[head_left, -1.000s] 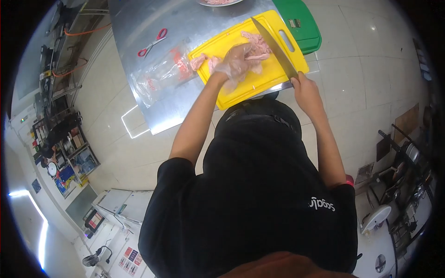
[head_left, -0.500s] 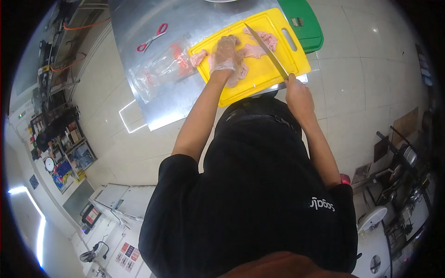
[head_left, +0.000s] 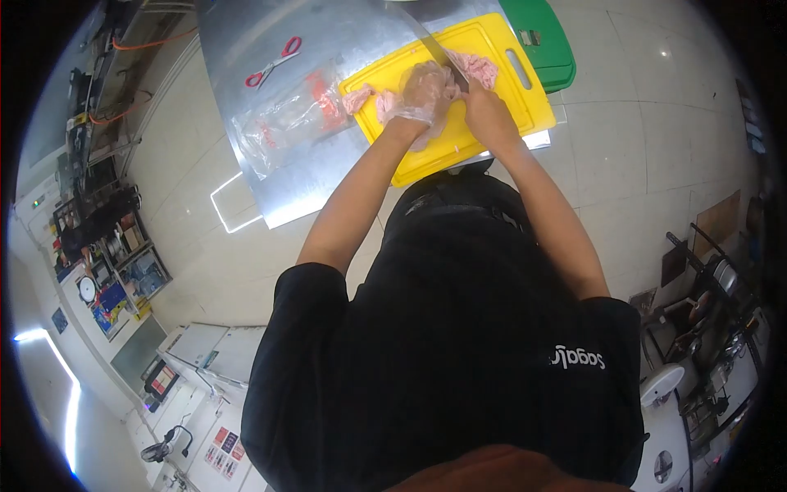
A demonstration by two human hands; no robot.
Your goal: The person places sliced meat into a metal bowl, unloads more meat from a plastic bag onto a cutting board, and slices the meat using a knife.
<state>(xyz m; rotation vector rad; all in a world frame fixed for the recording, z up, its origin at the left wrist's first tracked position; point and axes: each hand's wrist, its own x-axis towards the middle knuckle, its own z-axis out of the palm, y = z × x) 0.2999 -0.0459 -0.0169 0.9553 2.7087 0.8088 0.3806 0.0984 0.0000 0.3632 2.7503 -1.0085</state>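
Note:
My left hand (head_left: pixel 426 92), in a clear plastic glove, rests with curled fingers on raw pink meat on the yellow cutting board (head_left: pixel 410 170). The meat under it is mostly hidden. Closed round the handle of a long kitchen knife (head_left: pixel 429 41) is my right hand (head_left: pixel 489 116). The blade slants up and left, close beside my gloved fingers, its far end reaching past the board. To the right of the blade lies a heap of raw meat (head_left: pixel 479 70). Smaller meat pieces (head_left: pixel 357 99) sit at the board's left end.
The board lies on a steel table (head_left: pixel 283 197). Left of it are a crumpled clear plastic bag (head_left: pixel 287 127) with red print and red-handled scissors (head_left: pixel 275 62). A green lidded bin (head_left: pixel 551 49) stands beyond the board's right end.
My right hand has moved left and up with the knife, bringing the blade beside my left hand. My left hand has shifted slightly right; more meat shows on its left.

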